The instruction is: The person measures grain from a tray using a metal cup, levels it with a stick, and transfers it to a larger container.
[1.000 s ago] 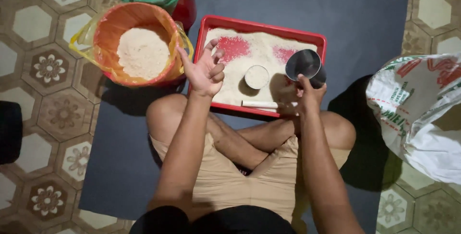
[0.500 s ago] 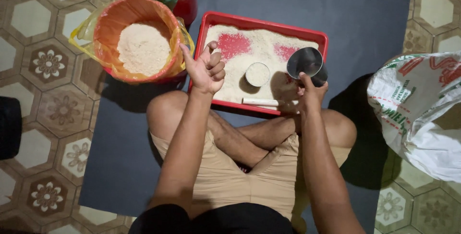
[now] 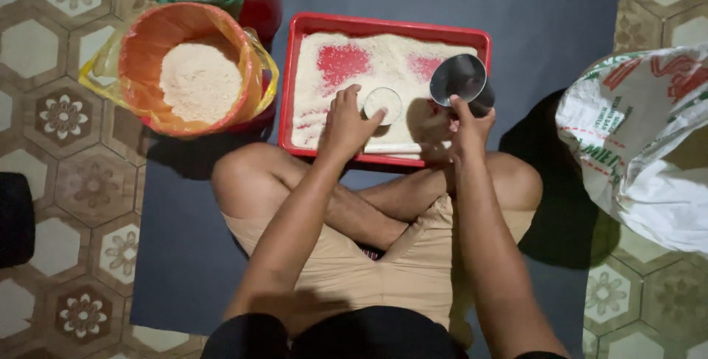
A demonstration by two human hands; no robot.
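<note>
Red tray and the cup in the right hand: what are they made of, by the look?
Red tray: looks like moulded plastic, with a uniform glossy red and a rounded rim. It could be enamelled, which the view cannot settle.

Cup, held in the right hand: probably metal, likely steel, going by its grey, mirror-like sheen and thin rim.

The left hand rests in the tray by a small round container, whose material is unclear.

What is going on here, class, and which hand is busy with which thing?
A person sits cross-legged on a dark mat before a red tray spread with pale grain. The left hand rests in the tray, fingertips at a small round cup filled with grain. The right hand holds a shiny metal cup tilted over the tray's right side. To the left stands an orange bucket with more grain; a white sack lies to the right.
</note>
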